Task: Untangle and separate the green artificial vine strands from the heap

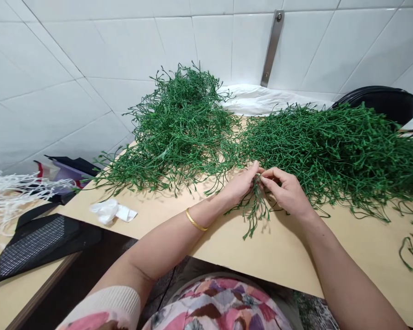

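Over the tan table, my left hand (pixel 243 183) has its fingers closed round a small bunch of green plastic stems (pixel 253 213), which hangs down with its tips spread. Close beside it on the right, my right hand (pixel 285 189) pinches at the top of the same bunch, thumb and forefinger together. The two hands nearly touch. Behind them lie two large heaps of similar green stems, one at the left (pixel 182 123) and a wider one at the right (pixel 330 146). A gold bangle is on my left wrist.
Crumpled white tissue (pixel 110 211) lies on the table (pixel 234 256) at the left. White strands (pixel 10 197) and a black mesh piece (pixel 34 245) are at far left. A black bag (pixel 378 103) and white plastic sheeting (pixel 258 99) stand by the tiled wall.
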Demonstrator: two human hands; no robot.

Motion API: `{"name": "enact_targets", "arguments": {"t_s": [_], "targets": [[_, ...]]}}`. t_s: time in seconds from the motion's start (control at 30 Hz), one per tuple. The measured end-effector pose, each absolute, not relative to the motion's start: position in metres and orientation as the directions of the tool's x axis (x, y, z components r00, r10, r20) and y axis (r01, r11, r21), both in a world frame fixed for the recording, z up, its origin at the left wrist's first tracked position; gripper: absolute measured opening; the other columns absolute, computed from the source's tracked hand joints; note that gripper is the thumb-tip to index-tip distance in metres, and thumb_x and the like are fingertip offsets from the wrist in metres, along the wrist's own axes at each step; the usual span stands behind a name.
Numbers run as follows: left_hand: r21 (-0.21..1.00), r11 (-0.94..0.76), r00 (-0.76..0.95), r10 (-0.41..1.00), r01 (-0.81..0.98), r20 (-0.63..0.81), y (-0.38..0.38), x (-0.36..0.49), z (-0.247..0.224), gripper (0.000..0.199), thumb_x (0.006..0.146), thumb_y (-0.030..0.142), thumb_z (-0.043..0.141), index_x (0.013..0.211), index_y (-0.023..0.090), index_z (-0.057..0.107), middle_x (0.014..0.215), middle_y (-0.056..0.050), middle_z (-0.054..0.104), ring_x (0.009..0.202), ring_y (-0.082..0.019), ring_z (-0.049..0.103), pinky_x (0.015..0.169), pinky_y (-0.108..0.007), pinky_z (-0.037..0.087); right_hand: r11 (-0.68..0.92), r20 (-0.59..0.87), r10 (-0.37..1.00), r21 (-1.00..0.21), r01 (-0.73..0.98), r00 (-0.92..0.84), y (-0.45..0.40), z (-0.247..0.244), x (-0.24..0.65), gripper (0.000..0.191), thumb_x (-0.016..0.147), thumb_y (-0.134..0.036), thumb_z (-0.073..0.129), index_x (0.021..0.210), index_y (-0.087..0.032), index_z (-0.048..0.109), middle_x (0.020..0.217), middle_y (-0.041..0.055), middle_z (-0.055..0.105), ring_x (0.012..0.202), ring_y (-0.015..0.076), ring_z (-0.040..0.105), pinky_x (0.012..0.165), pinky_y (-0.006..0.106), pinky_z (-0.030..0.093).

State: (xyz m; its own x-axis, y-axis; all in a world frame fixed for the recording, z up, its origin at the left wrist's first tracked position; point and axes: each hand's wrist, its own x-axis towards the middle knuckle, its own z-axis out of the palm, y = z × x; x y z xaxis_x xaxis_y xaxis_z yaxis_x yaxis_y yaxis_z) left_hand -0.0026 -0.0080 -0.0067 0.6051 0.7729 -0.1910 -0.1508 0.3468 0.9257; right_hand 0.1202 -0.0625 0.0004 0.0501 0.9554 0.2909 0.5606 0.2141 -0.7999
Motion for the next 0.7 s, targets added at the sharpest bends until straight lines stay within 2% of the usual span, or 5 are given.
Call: {"name": "enact_targets", "arguments": {"t_s": [0.13,0.3,0.47,0.57,0.7], "targets": [[0.860,0.481,0.669,0.698,-0.172,-0.256,-0.006,-0.005,-0.005,0.043,0.075,0.057,0.049,0.079,0.015,0.057,0.055,0.001,0.053,0.050,-0.009,0.050,0.051,-0.022,0.040,0.193,0.321,0.942,-0.758,0.624,0.100,-0.063,0.001,0.122,0.012,0.081,-0.024,0.045,0.071,-0.019,0.051,0.063,-0.0008,0.054,0.058,0.0122,0.048,0.057,0.025,0.037],[0.823,0.512,0.667,0.706,-0.245,-0.240,-0.006,-0.008,0.001,0.031,0.057,0.024,0.074,0.074,0.015,0.051,0.058,0.004,0.053,0.048,-0.007,0.051,0.052,-0.022,0.042,0.168,0.454,0.876,-0.607,0.776,0.165,-0.063,0.004,0.117,0.010,0.083,-0.023,0.040,0.075,-0.020,0.046,0.061,-0.0002,0.051,0.053,0.0130,0.046,0.055,0.026,0.033],[0.831,0.497,0.645,0.726,-0.251,-0.239,-0.009,-0.007,0.004,0.023,0.056,0.010,0.069,0.073,0.013,0.052,0.057,0.003,0.054,0.050,-0.008,0.054,0.055,-0.024,0.045,0.180,0.500,0.850,-0.568,0.803,0.163,-0.064,0.002,0.114,0.010,0.084,-0.021,0.039,0.083,-0.020,0.048,0.074,0.0041,0.058,0.066,0.0166,0.053,0.062,0.028,0.038],[0.821,0.525,0.681,0.687,-0.224,-0.254,-0.008,-0.007,0.003,0.015,0.056,0.007,0.065,0.067,0.011,0.055,0.058,0.001,0.056,0.051,-0.008,0.054,0.060,-0.026,0.046,0.255,0.567,0.822,-0.452,0.855,0.054,-0.063,-0.003,0.116,0.013,0.085,-0.021,0.039,0.087,-0.018,0.051,0.084,0.0080,0.059,0.079,0.0194,0.053,0.071,0.031,0.040],[0.861,0.492,0.687,0.670,-0.126,-0.283,-0.005,-0.007,0.003,0.006,0.060,0.008,0.060,0.063,0.010,0.055,0.052,0.000,0.053,0.045,-0.007,0.048,0.050,-0.023,0.041,0.289,0.595,0.801,-0.285,0.914,-0.068,-0.060,-0.006,0.121,0.018,0.087,-0.023,0.036,0.081,-0.017,0.052,0.079,0.0081,0.055,0.079,0.0202,0.048,0.074,0.033,0.038]]}}
